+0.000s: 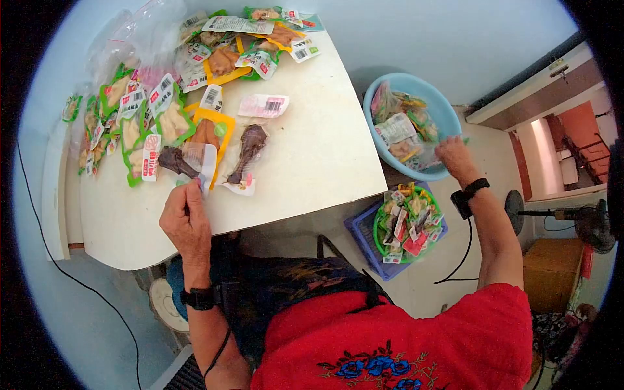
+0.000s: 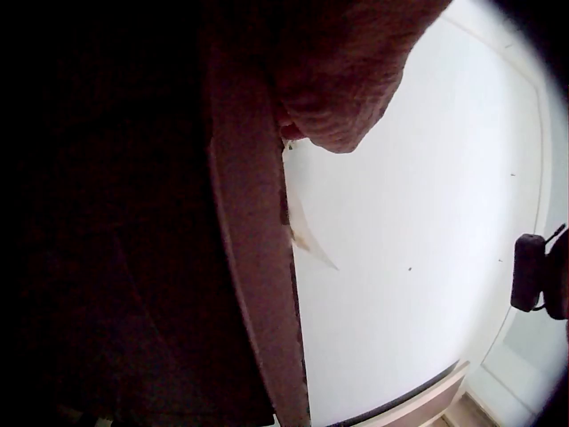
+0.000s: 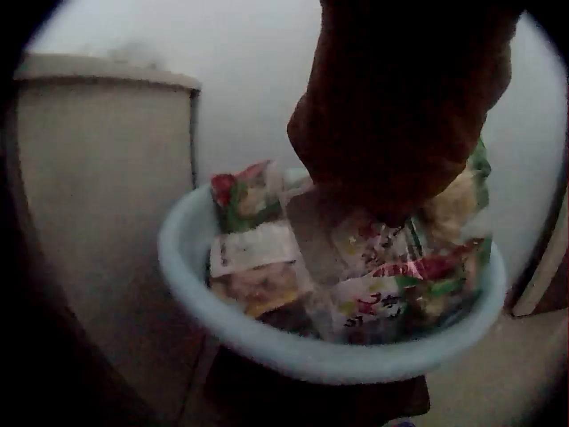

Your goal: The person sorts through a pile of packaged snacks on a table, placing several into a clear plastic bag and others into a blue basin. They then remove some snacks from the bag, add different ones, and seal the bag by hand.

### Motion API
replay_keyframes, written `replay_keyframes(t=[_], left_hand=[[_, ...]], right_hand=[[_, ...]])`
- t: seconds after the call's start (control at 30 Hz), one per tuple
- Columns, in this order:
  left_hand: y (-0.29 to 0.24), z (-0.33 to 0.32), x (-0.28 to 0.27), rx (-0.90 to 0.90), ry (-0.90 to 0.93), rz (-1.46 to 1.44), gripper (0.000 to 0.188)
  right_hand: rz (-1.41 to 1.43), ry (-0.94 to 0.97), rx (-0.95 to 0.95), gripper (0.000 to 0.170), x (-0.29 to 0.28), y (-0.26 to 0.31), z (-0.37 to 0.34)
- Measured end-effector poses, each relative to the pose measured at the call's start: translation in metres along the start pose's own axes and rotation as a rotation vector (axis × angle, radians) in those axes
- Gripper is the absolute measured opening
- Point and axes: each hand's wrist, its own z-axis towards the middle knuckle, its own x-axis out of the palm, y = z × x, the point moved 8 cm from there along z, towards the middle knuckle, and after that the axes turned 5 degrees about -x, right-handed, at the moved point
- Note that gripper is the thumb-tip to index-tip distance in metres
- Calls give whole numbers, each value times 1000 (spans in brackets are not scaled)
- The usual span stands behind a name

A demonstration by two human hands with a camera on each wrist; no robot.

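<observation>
Fingers of our left hand (image 1: 186, 218) pinched the dark drumstick packet (image 1: 179, 162) at the table (image 1: 312, 153); how our right hand (image 1: 457, 161) held its fingers over the basin (image 1: 444, 107), right of the table, we couldn't tell. Only the head view showed the green basket (image 1: 376, 233), also table-right. Labels (image 3: 369, 307) blurred unreadably.

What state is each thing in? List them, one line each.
Left hand: pinching drumstick packet
Right hand: over basin, grip unclear
Basin: upright, holding packets
Basket: heaped with packets
Crate: under basket
Plastic bag: crumpled
Door: open
Fan: cannot tell if running
</observation>
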Motion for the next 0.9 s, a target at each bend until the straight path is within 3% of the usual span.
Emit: replay_keyframes(t=[0.07,0.17,0.2,0.3,0.4,0.57,0.7,0.73,0.83,0.9], left_hand=[[-2,0,-1,20,-11,-6,22],[-2,-2,-2,-17,-4,-8,21],[-1,-2,-2,-40,4,-10,21],[0,-2,-2,-14,-15,6,21],[-3,-2,-2,21,-22,38,19],[-5,-2,-4,31,-38,15,18],[-9,-2,-6,66,-36,48,19],[-7,-3,-6,51,-24,45,18],[-6,-1,-4,50,-23,29,18],[-9,-1,-5,92,-56,27,17]], right_hand=[[133,16,-54,9,13,21,5],[231,-168,-79,8,13,39,10],[356,-233,-20,8,6,38,5],[359,-460,75,4,5,40,-2],[398,-289,123,2,22,47,13],[320,-174,23,12,17,63,27],[645,-156,105,32,-3,50,25],[677,-85,119,47,1,50,26],[452,-374,-1,50,-17,52,17],[520,-156,27,56,7,48,21]])
